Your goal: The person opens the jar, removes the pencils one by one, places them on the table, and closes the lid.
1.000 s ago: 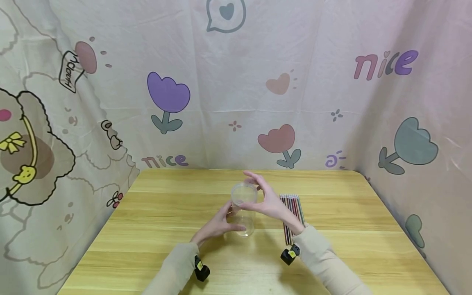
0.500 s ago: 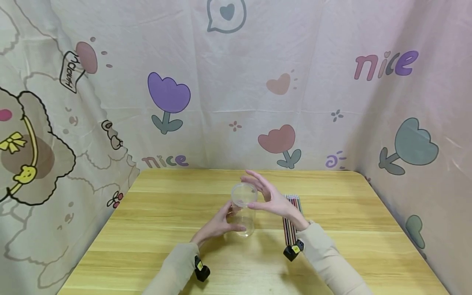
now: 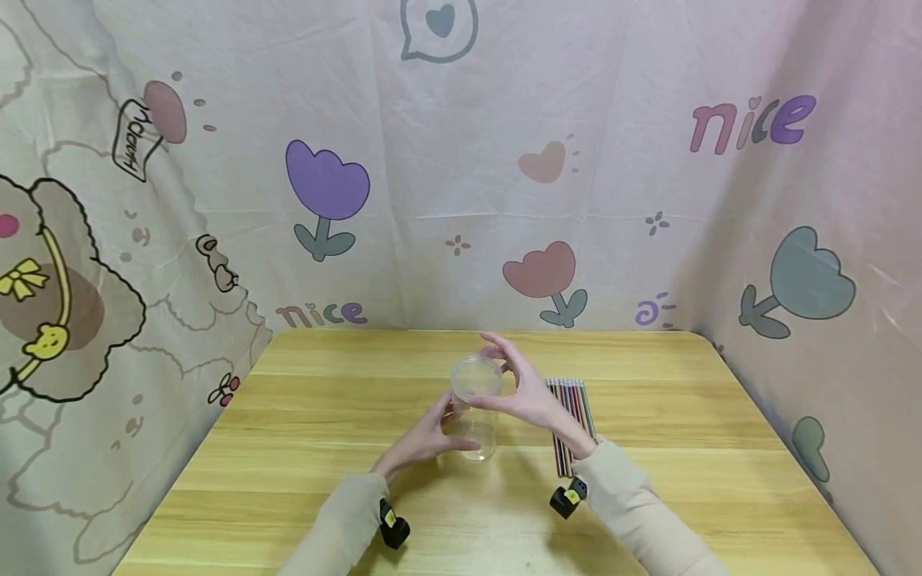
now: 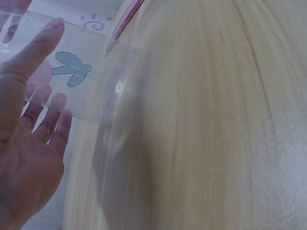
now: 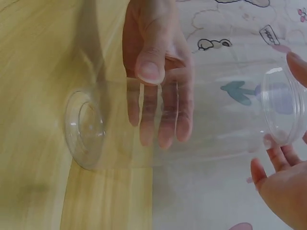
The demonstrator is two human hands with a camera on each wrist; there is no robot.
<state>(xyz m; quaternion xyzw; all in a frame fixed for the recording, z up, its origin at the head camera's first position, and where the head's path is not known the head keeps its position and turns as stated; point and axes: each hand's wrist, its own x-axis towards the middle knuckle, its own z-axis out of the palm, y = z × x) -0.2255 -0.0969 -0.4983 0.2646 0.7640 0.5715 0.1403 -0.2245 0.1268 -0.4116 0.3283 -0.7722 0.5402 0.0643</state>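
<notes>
A clear, tall plastic jar point(image 3: 479, 438) stands upright on the table in the head view. A see-through lid point(image 3: 475, 376) covers its top. My left hand point(image 3: 425, 436) holds the jar low on its body, thumb in front and fingers behind; the left wrist view shows these fingers point(image 4: 57, 117) through the clear wall. At the top, my right hand point(image 3: 526, 396) grips the lid's rim between thumb and fingers. In the right wrist view, the lid point(image 5: 283, 108) is at the right and the jar's round base point(image 5: 84, 129) at the left.
A row of several coloured pencils point(image 3: 569, 400) lies on the wooden table point(image 3: 324, 416) right of the jar, partly under my right forearm. A printed curtain point(image 3: 446, 160) hangs behind the table and along both sides.
Half a second ago my right hand's thumb had shifted right along the lid's rim; now it is back further left on the rim. My left hand and the jar stay in place.
</notes>
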